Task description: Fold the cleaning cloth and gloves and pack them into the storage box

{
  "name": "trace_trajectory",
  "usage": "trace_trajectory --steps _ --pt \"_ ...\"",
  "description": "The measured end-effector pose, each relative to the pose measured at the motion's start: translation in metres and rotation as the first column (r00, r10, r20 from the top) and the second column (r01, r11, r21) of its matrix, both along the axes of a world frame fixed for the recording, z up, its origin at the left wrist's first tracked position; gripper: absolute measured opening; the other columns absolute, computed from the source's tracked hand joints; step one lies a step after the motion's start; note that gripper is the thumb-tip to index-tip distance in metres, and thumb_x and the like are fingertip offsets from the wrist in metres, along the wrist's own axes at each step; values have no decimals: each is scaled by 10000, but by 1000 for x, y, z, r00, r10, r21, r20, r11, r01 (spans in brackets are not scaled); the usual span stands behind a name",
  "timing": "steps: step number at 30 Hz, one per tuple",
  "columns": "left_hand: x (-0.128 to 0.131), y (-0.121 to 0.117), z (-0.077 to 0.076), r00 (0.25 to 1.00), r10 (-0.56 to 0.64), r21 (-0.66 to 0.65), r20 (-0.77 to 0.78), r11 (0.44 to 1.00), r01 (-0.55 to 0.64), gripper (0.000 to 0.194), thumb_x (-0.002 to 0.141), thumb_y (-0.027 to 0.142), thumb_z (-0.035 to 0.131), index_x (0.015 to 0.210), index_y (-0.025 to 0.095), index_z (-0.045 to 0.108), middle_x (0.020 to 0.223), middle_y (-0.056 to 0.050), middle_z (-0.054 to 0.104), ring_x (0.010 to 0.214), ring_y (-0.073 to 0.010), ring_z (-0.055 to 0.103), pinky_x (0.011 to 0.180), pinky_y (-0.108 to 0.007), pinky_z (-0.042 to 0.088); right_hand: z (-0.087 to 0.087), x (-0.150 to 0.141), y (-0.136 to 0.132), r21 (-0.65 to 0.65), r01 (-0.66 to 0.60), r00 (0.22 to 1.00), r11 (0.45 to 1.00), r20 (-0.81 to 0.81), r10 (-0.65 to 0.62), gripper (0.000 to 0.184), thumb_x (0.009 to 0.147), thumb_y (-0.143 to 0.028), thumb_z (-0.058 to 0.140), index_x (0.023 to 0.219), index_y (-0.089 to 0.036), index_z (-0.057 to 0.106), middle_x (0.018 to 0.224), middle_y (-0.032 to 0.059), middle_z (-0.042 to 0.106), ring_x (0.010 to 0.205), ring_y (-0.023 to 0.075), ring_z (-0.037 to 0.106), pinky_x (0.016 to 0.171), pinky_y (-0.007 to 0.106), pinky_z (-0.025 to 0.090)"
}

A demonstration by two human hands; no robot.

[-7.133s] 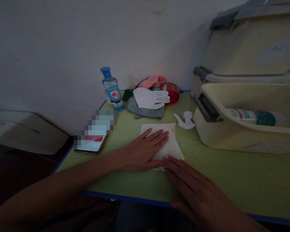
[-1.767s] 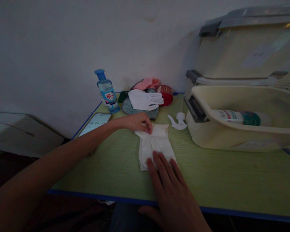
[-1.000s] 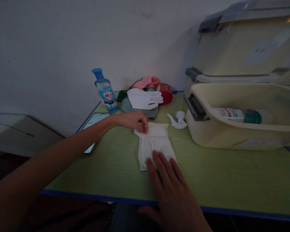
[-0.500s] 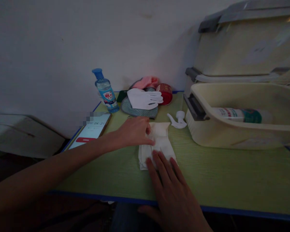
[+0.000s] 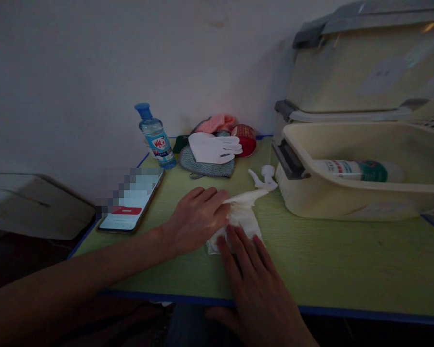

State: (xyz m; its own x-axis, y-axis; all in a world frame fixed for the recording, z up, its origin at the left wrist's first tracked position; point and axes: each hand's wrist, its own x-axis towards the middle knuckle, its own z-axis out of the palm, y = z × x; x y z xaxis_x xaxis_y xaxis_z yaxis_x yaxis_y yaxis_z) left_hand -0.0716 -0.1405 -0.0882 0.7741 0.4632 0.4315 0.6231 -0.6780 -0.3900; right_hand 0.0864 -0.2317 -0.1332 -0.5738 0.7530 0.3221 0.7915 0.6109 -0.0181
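A folded white cloth (image 5: 244, 218) lies on the green table in front of me, its far edge lifted and pulled into a stretched fold. My left hand (image 5: 200, 217) is closed on that far left part of the cloth, thumb and fingers pinched together. Pressing flat on the near part, my right hand (image 5: 256, 279) has its fingers spread. Just beyond the cloth's stretched corner is a white spray or pump head (image 5: 264, 178); I cannot tell whether they touch.
At the left are a phone (image 5: 130, 205) and a blue detergent bottle (image 5: 157, 137). A white glove (image 5: 213, 148) rests on grey mesh cloths (image 5: 206, 169) beside a red roll (image 5: 245, 140). On the right stand a cream basket (image 5: 332, 202) holding a bottle (image 5: 369, 171), and stacked bins (image 5: 347, 77).
My left hand has closed on the cloth's far edge and drawn it back toward me, raising a fold. The right hand stays flat in nearly the same place.
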Motion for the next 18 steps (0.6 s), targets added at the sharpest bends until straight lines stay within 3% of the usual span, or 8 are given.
trace_trajectory --steps 4,8,11,14,16,18 --pt "-4 10 -3 985 144 -245 99 963 -116 200 759 331 658 871 164 667 971 -63 625 857 -192 611 743 -311 474 5 0 1 -55 -18 1000 998 -6 18 872 740 -670 512 1338 -41 427 1388 237 406 1290 350 377 984 505 404" --pt "-2 22 0 960 258 -504 110 847 -170 275 706 356 698 906 167 688 999 -66 609 907 -217 608 789 -336 486 14 5 0 -98 -48 999 994 -10 47 885 726 -670 526 1342 -42 422 1381 226 419 1274 344 405 959 486 452" --pt "-1 28 3 949 303 -594 86 780 -195 321 688 385 700 927 170 692 1007 -72 600 913 -234 601 811 -362 478 23 9 0 -108 -49 998 993 -39 45 819 752 -619 545 1317 -34 451 1343 213 473 1223 324 473 934 448 487" --pt "-1 33 2 943 317 -635 98 749 -186 331 662 393 709 915 181 697 1006 -68 600 922 -235 594 818 -354 469 32 7 5 -82 -13 992 997 -123 2 628 797 -486 583 1237 -41 535 1249 184 573 1126 293 565 888 401 526" --pt "-2 36 -1 936 332 -665 119 726 -173 330 632 391 728 890 186 701 1002 -62 603 909 -226 593 813 -343 467 35 0 11 -53 54 978 997 -200 -63 408 859 -337 540 1149 -56 602 1173 160 629 1075 261 600 892 380 525" --pt "-2 40 -4 926 348 -696 145 701 -154 311 603 372 745 848 184 705 989 -61 609 883 -214 592 811 -334 463 35 -9 20 -25 126 961 992 -247 -129 303 894 -215 468 1090 -57 636 1130 154 650 1060 241 609 921 374 507"
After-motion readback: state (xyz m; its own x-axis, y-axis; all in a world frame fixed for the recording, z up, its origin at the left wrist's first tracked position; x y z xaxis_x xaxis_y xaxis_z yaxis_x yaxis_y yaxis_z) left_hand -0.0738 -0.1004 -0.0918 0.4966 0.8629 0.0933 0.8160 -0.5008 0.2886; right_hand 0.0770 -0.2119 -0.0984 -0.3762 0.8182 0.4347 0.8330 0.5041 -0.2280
